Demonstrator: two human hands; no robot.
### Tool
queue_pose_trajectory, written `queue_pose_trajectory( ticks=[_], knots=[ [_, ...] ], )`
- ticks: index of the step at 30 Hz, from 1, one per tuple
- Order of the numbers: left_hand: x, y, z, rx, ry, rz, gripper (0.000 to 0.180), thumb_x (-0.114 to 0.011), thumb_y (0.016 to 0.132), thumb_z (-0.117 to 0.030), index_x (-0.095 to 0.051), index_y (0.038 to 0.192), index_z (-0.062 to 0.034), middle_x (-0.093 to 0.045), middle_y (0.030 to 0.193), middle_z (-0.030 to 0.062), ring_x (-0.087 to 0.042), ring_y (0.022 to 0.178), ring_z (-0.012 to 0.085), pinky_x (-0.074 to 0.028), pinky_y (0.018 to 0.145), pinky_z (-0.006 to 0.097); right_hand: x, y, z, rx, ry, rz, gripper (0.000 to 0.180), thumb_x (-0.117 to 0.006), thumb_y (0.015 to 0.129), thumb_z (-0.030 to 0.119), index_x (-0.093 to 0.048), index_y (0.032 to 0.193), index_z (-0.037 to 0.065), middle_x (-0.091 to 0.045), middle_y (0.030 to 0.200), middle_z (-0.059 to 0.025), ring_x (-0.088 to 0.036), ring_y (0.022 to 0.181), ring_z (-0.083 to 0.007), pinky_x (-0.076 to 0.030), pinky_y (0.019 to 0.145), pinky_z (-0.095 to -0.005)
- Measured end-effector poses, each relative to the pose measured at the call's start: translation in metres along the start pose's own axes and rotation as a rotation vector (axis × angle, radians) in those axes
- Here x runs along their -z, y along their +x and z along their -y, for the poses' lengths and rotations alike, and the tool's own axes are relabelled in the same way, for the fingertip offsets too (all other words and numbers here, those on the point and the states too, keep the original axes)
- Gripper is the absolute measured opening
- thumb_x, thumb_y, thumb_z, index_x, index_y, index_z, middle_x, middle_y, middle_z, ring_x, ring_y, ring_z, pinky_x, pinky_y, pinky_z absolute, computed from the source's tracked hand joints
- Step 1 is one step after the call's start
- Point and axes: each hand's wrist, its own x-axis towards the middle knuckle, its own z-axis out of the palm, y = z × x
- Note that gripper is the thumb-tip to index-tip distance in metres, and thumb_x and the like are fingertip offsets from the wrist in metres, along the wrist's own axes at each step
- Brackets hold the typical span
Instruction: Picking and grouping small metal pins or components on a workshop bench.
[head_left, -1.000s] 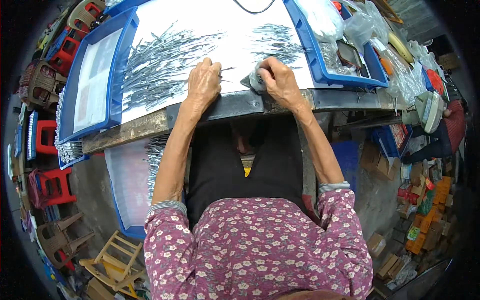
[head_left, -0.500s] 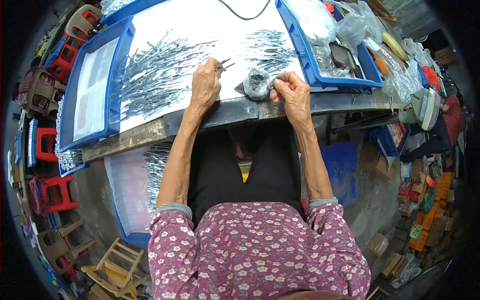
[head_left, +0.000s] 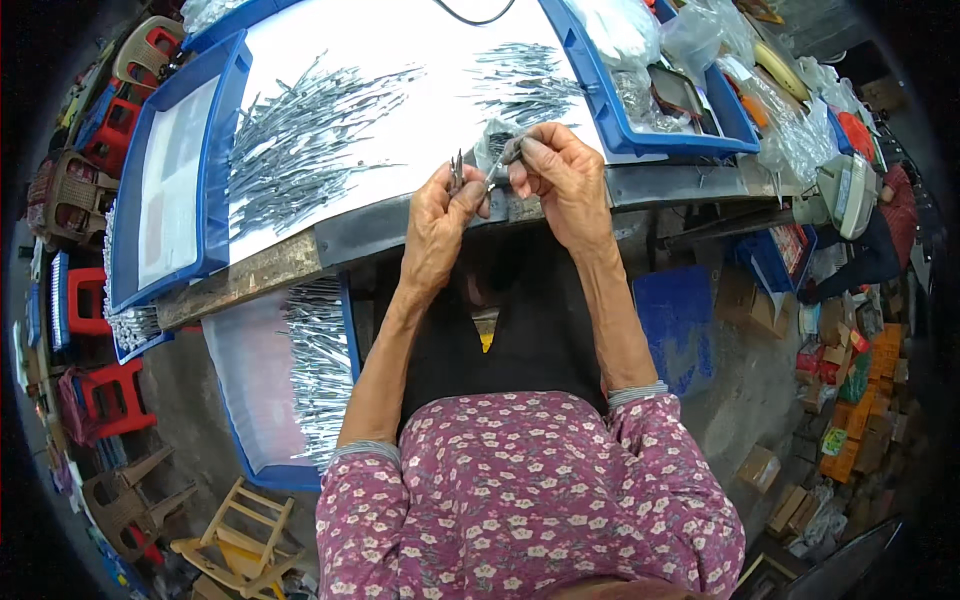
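Note:
My left hand (head_left: pixel 436 232) and my right hand (head_left: pixel 568 185) are close together over the table's front edge. The left fingers are closed on a slender grey metal piece (head_left: pixel 492 174) that spans toward the right fingertips. A dark two-pointed object (head_left: pixel 457 168) also sticks up from the left grip; its exact kind is unclear. My right thumb and forefinger pinch at the piece's upper end, and their tips look dark. Just behind them is a small plastic-lined container (head_left: pixel 487 150) with dark bits inside, partly hidden by the right hand. A big pile of thin grey strips (head_left: pixel 310 140) lies to the left.
A smaller pile of strips (head_left: pixel 525 75) lies farther back. Blue trays stand left (head_left: pixel 208 190) and right (head_left: pixel 640 145), the right one holding plastic bags. Below the table edge at left is another tray (head_left: pixel 240 400) of strips. A person (head_left: pixel 893 225) sits at far right.
My left hand has moved right and nearer to me, meeting the right hand, and a slender piece now shows between them. The right hand has shifted slightly, covering part of the container.

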Motion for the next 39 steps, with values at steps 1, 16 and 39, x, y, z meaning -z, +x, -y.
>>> queue_pose_trajectory(
  ticks=[1, 16, 39],
  knots=[
    [0.000, -0.002, 0.001, 0.024, -0.012, 0.020, 0.013, -0.052, 0.086, -0.014, -0.051, 0.088, -0.0010, -0.049, 0.067, 0.0003, -0.044, 0.062, 0.0063, -0.035, 0.058, 0.019, -0.001, -0.001, 0.000, 0.000, -0.001, -0.001, 0.012, -0.052, 0.085, 0.008, -0.052, 0.090, -0.003, -0.057, 0.077, -0.0077, -0.053, 0.061, -0.0089, -0.043, 0.053, -0.0193],
    [0.003, -0.015, 0.006, 0.081, -0.134, 0.040, 0.014, -0.053, 0.086, -0.015, -0.050, 0.088, -0.0023, -0.048, 0.067, -0.0007, -0.043, 0.061, 0.0058, -0.033, 0.056, 0.018, -0.006, -0.007, -0.011, -0.061, 0.062, 0.031, 0.011, -0.052, 0.085, 0.009, -0.053, 0.087, -0.002, -0.055, 0.072, -0.0049, -0.050, 0.058, -0.0071, -0.040, 0.050, -0.0180],
    [0.003, -0.025, 0.024, 0.110, -0.058, 0.084, 0.016, -0.055, 0.085, -0.019, -0.051, 0.085, -0.0032, -0.048, 0.067, -0.0018, -0.041, 0.061, 0.0054, -0.032, 0.056, 0.019, 0.009, -0.024, -0.015, -0.067, -0.291, 0.098, 0.012, -0.055, 0.083, 0.009, -0.057, 0.083, -0.003, -0.057, 0.065, -0.0045, -0.054, 0.056, -0.0077, -0.044, 0.049, -0.0177]
  ],
)
